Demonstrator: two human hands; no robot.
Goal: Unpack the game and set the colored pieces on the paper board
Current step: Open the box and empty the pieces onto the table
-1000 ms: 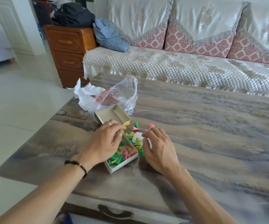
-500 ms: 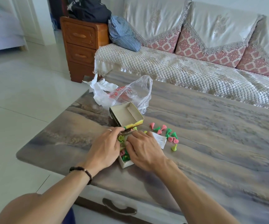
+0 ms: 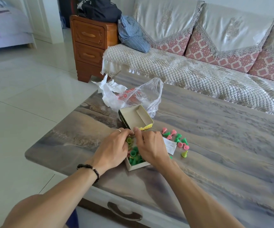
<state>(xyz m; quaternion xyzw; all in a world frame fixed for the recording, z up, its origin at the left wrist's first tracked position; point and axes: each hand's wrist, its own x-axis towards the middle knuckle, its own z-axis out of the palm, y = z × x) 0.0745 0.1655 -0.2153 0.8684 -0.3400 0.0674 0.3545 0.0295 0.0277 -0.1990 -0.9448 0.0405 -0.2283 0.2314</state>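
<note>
— Over the small box (image 3: 137,164) near the front edge of the counter (image 3: 215,145), both hands meet. What are they doing?

— The left hand (image 3: 112,149) and right hand (image 3: 151,148) have their fingertips together at the box's far rim, curled as if pinching something small; what it is I cannot tell.

— Where are the pieces?

— Most green and pink pieces (image 3: 133,157) sit in the box. A loose cluster (image 3: 176,139) lies on the counter to the right, beside a printed paper slip (image 3: 170,145). The lid (image 3: 135,118) stands open behind, against a plastic bag (image 3: 137,97).

— Any paper board?

— None is spread out. It may be what the fingers are working at.

— Advice?

— Lift slowly, I'd say, steadying the box so pieces don't spill, then unfold it on bare counter.
</note>
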